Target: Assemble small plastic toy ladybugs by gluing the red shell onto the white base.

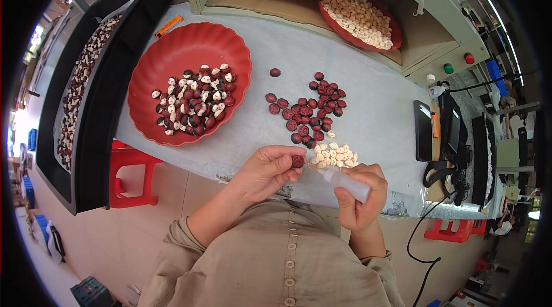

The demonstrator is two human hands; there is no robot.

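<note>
**Dark red piece held at a bottle tip above the table edge**

A small dark red piece (298, 161) is pinched between the fingertips of the left hand (265, 170), which is closed around it at the near edge of the table (374, 106). A small translucent squeeze bottle (345, 183) is gripped in the closed right hand (361, 196), and its tip is pointed toward ten o'clock, just beside the held piece.

Just beyond the hands, at twelve o'clock from the bottle, a little heap of pale pieces (333, 156) is seen on the grey cloth. A loose pile of dark red pieces (310, 110) is spread further up, toward twelve o'clock from the left hand.

At ten o'clock from the hands, a large red scalloped bowl (172, 54) is set, filled partly with mixed red and white pieces. A second red bowl (391, 34) of pale pieces is placed on a shelf at one o'clock. A long black tray (98, 117) is stood along the left side.
</note>
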